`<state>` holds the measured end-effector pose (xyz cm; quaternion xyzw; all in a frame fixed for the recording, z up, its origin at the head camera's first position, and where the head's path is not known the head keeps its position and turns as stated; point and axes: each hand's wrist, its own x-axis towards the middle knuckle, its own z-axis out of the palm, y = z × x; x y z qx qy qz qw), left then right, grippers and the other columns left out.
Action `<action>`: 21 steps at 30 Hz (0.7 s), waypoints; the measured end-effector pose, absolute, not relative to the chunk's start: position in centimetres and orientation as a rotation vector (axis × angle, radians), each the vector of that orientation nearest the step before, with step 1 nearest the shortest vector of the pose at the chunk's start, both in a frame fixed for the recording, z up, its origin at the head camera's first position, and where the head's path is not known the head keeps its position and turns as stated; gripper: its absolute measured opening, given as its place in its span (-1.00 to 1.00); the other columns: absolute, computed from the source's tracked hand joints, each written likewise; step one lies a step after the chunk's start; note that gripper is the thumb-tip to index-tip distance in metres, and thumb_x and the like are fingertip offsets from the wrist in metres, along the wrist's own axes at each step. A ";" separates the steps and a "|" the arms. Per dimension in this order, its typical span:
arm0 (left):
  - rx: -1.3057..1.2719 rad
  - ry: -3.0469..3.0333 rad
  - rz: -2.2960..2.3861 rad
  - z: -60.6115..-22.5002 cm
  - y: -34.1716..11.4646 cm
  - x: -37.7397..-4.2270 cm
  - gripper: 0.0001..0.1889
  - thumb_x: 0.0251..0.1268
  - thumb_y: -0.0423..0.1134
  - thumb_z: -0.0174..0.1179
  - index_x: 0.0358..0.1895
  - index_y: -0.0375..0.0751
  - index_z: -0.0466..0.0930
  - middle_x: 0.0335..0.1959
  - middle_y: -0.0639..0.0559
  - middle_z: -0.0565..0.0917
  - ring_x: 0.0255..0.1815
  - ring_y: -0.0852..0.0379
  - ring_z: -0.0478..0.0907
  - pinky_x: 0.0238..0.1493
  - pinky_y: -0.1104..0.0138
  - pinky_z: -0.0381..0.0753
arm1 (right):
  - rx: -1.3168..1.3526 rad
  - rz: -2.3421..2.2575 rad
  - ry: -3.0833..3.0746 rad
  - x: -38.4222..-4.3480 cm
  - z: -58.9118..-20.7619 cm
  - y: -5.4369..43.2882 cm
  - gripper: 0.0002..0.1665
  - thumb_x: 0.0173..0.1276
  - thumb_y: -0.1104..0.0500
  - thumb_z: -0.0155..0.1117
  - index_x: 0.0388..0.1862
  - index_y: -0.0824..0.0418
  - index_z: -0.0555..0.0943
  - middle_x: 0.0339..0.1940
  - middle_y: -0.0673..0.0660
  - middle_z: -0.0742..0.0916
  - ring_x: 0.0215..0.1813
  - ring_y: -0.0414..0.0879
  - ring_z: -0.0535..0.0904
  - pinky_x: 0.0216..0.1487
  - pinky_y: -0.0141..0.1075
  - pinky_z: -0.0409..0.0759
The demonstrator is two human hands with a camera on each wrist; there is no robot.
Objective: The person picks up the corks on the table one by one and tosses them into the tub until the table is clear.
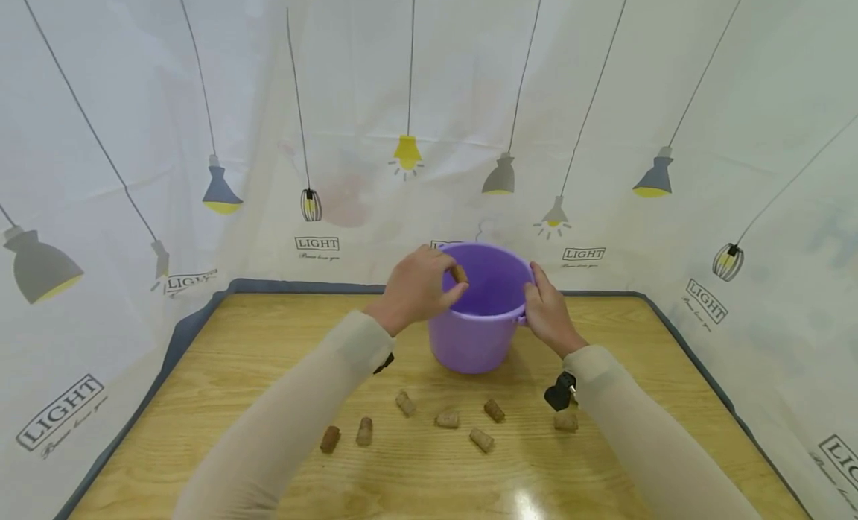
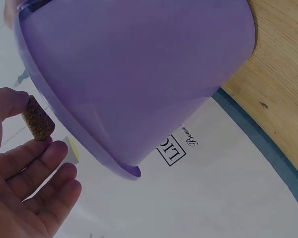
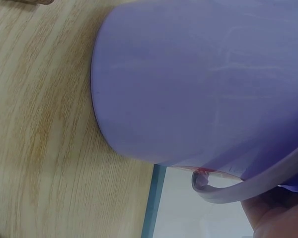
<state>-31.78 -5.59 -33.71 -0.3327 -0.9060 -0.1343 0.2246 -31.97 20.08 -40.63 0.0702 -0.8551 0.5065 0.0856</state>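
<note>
A purple bucket [image 1: 472, 341] stands on the wooden table, its mouth facing up. Over its left rim, my left hand [image 1: 418, 285] pinches a cork [image 2: 38, 119] between thumb and fingertips; the left wrist view has the cork just outside the rim line, with the other fingers spread below. My right hand [image 1: 553, 311] grips the bucket's right rim near the handle joint, thumb outside. In the right wrist view the bucket's handle [image 3: 253, 186] curves in front of that hand and hides part of it. The bottom inside the bucket cannot be seen.
Several corks lie scattered on the table [image 1: 268, 341] in front of the bucket, among them a dark cork [image 1: 330, 439], a pale cork [image 1: 481, 439] and a cork [image 1: 566, 421] under the right wrist. A white sheet [image 1: 375, 73] with printed lamps hangs behind the table.
</note>
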 end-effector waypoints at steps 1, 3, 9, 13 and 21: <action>-0.916 -2.503 -0.366 -33.8 -5.5 -31.8 -0.88 0.38 -0.04 0.30 -0.29 0.05 0.73 -0.31 0.22 0.71 -0.19 0.15 0.55 -0.11 0.35 0.60 | 0.208 1.511 -2.550 -32.0 -40.6 20.1 -0.29 0.68 0.04 -0.31 0.72 0.16 -0.07 -0.16 0.38 0.62 -0.45 -0.11 0.59 -0.38 -0.31 0.68; -0.912 -2.512 -0.357 -33.9 -5.4 -32.0 -0.87 0.38 -0.04 0.30 -0.29 0.06 0.73 -0.31 0.22 0.71 -0.19 0.16 0.55 -0.10 0.36 0.60 | 0.212 1.511 -2.556 -32.0 -40.6 20.1 -0.29 0.68 0.04 -0.31 0.72 0.16 -0.08 -0.11 0.41 0.62 -0.43 -0.11 0.59 -0.36 -0.31 0.68; -0.884 -2.545 -0.365 -34.1 -5.0 -32.2 -0.85 0.39 -0.02 0.30 -0.28 0.06 0.76 -0.30 0.21 0.72 -0.18 0.15 0.55 -0.10 0.33 0.60 | 0.218 1.501 -2.559 -32.0 -40.6 20.1 -0.29 0.68 0.05 -0.31 0.72 0.18 -0.07 -0.20 0.36 0.62 -0.44 -0.11 0.59 -0.36 -0.30 0.68; -0.877 -2.574 -0.378 -34.0 -4.6 -32.4 -0.84 0.39 0.00 0.30 -0.26 0.06 0.77 -0.29 0.23 0.73 -0.17 0.16 0.55 -0.03 0.32 0.59 | 0.210 1.501 -2.552 -32.1 -40.7 20.2 -0.29 0.68 0.05 -0.30 0.71 0.18 -0.06 -0.27 0.29 0.61 -0.46 -0.13 0.59 -0.37 -0.30 0.68; -0.847 -2.671 -0.403 -33.9 -3.8 -32.4 -0.83 0.37 0.01 0.31 -0.23 0.06 0.80 -0.29 0.25 0.75 -0.14 0.20 0.57 -0.02 0.34 0.60 | 0.208 1.457 -2.564 -32.1 -40.8 20.1 -0.29 0.68 0.06 -0.30 0.71 0.20 -0.05 -0.26 0.28 0.59 -0.45 -0.13 0.56 -0.33 -0.29 0.64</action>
